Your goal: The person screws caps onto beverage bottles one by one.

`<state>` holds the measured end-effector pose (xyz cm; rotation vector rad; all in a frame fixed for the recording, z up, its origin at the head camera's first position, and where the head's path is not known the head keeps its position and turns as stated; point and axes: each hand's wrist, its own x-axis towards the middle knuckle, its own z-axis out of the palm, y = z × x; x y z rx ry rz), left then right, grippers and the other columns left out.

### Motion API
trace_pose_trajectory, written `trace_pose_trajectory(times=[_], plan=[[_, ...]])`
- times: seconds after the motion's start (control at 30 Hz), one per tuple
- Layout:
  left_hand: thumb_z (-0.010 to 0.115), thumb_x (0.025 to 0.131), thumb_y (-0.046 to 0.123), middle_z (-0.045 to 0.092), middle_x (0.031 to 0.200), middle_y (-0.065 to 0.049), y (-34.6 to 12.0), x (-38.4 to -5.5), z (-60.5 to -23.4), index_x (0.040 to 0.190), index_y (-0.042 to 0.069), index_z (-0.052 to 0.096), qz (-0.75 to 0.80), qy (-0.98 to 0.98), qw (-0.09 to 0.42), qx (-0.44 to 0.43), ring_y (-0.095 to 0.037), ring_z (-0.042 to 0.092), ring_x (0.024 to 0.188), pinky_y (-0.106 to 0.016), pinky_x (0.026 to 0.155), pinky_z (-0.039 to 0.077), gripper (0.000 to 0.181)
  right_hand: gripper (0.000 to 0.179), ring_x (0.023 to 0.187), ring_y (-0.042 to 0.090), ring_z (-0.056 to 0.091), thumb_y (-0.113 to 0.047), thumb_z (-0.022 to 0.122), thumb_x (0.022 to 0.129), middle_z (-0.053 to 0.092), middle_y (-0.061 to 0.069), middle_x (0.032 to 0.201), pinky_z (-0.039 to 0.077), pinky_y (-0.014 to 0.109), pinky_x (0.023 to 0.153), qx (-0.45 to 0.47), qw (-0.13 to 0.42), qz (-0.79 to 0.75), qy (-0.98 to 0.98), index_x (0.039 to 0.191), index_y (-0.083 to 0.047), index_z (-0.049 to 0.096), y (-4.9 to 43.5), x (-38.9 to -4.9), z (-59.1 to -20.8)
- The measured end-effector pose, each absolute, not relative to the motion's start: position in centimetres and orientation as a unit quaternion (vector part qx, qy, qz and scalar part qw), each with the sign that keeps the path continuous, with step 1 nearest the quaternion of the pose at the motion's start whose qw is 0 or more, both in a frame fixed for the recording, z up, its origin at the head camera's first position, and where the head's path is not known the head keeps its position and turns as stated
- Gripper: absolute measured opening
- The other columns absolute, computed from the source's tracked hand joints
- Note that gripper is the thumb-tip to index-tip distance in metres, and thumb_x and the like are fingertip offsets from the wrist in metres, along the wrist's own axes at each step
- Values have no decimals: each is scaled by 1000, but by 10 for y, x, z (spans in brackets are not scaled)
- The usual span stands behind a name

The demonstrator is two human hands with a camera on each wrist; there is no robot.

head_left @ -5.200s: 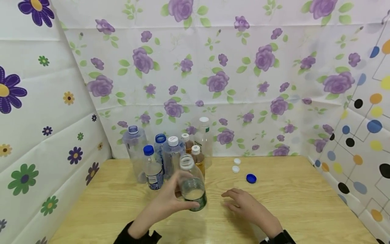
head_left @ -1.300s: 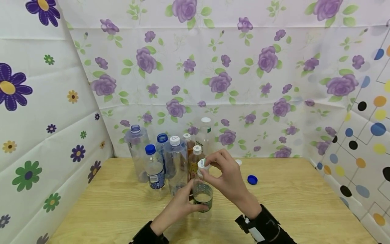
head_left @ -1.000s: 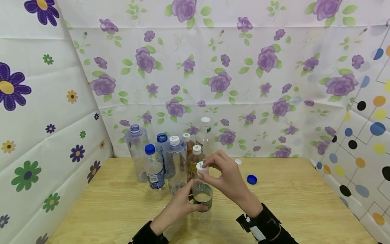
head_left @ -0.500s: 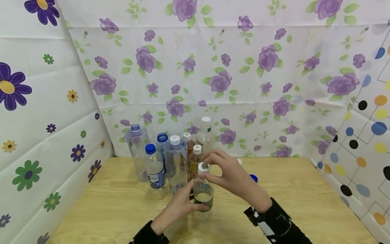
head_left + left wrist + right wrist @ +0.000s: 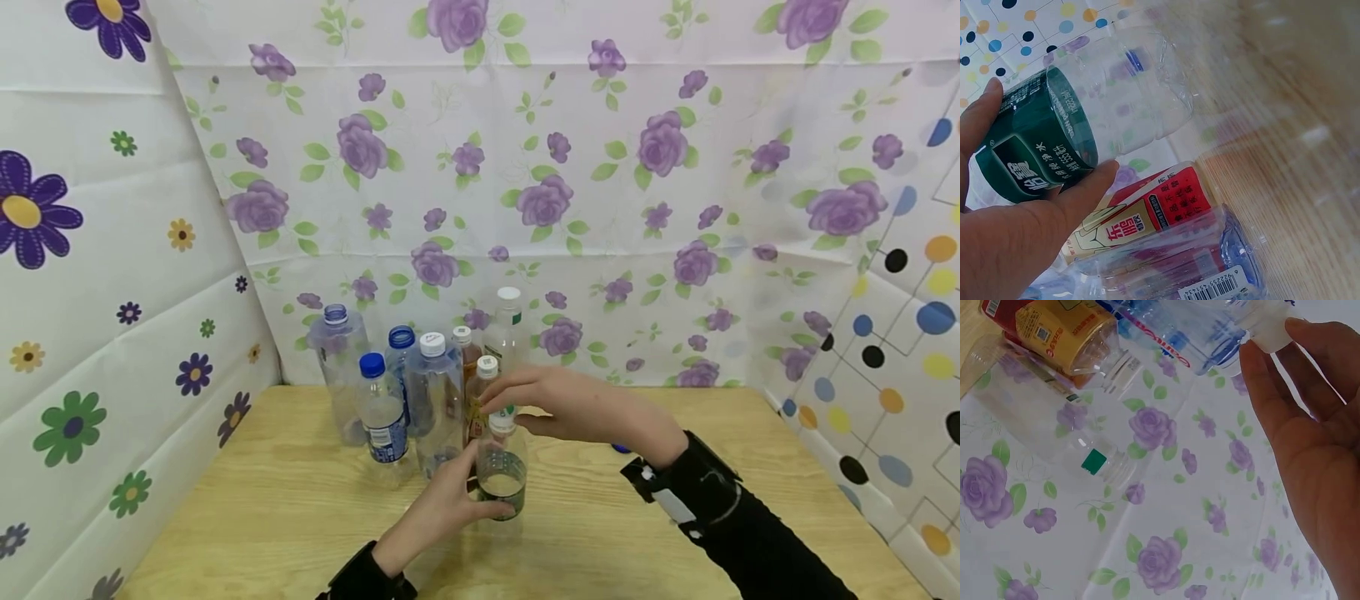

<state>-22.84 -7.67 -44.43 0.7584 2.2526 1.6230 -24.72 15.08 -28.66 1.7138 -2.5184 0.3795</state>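
My left hand (image 5: 442,496) grips the lower body of a clear water bottle (image 5: 502,468), thumb in front and fingers behind. The bottle stands upright. Its dark green label (image 5: 1035,137) shows in the left wrist view between thumb and fingers. A white bottle cap (image 5: 501,421) with a green mark sits on its neck. My right hand (image 5: 581,408) reaches in from the right, thumb at the cap's right side and long fingers across its back left. In the right wrist view, the fingertips are right at the edges of the white cap, pinching it.
Several bottles crowd to the left and behind: one blue-capped (image 5: 386,429), a large uncapped one (image 5: 336,362), a tall white-capped one (image 5: 437,400), a tea-coloured one (image 5: 487,368). A loose blue cap (image 5: 621,448) lies right, partly hidden by my right forearm.
Earlier my left hand held the uncapped bottle tilted, my right hand low over the table. A white cap has gone onto its neck. Lately my right fingers have straightened and turned around the cap.
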Motion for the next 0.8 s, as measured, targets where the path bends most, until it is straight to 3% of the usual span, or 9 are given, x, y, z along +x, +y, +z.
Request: trace_pose_trajectory(times=[0.17,0.4,0.67,0.8], plan=[[79,90,30,40,157,-10,-77,-232,-451,152,20,37,553,778,130,267,-35,45,141,-45,117,41,75,37,128,27,58,-5,67,98,60,9,139,54,26,101,538,27,106,-836,135,-9,65,148,-245,-283],[79,90,30,39,158,-12,-77,-232,-452,152,21,37,552,777,121,277,-35,44,142,-49,118,41,75,30,103,19,67,-19,71,97,67,7,123,58,21,85,507,80,106,-852,125,-9,69,141,-241,-288],[79,89,31,40,157,-8,-77,-232,-453,151,22,38,546,782,118,275,-34,44,142,-46,117,42,75,29,99,18,67,-18,74,95,68,7,117,58,21,82,502,92,103,-854,121,-8,71,139,-238,-287],[80,89,29,41,156,-11,-76,-231,-451,151,19,37,547,781,119,276,-37,44,141,-48,116,43,76,33,109,21,66,-22,74,95,66,7,123,59,26,89,499,73,91,-859,126,-9,69,141,-237,-283]])
